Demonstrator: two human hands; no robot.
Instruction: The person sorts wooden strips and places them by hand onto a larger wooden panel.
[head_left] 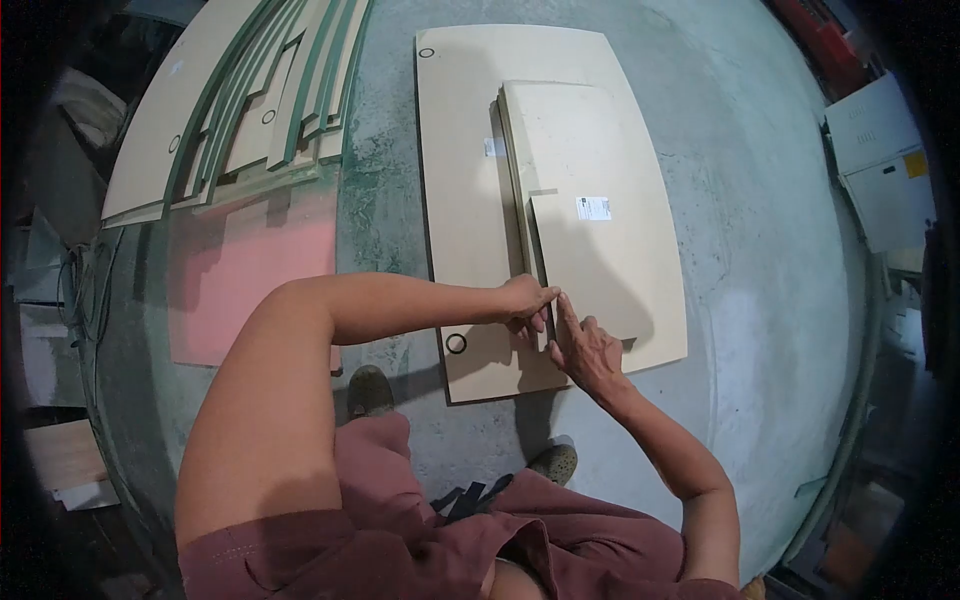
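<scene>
Below me lies a large cream board (460, 200) with a stack of smaller panels on it. The top panel (590, 260) carries a white printed label (593, 208). My left hand (525, 303) is at the left edge of the stack, index finger and thumb near the edge, the other fingers curled below; anything pinched there is too small to make out. Close beside it, my right hand (587, 348) rests by the top panel's near left edge. Its index finger stretches forward almost to the left fingertips, and its other fingers are apart.
Green-edged boards (240, 110) are stacked at the upper left, beside a pink sheet (255, 270). Both my shoes stand on the grey floor (740, 400) near the large board. A pale metal cabinet (885, 165) stands at the right, with cables (90, 300) along the left.
</scene>
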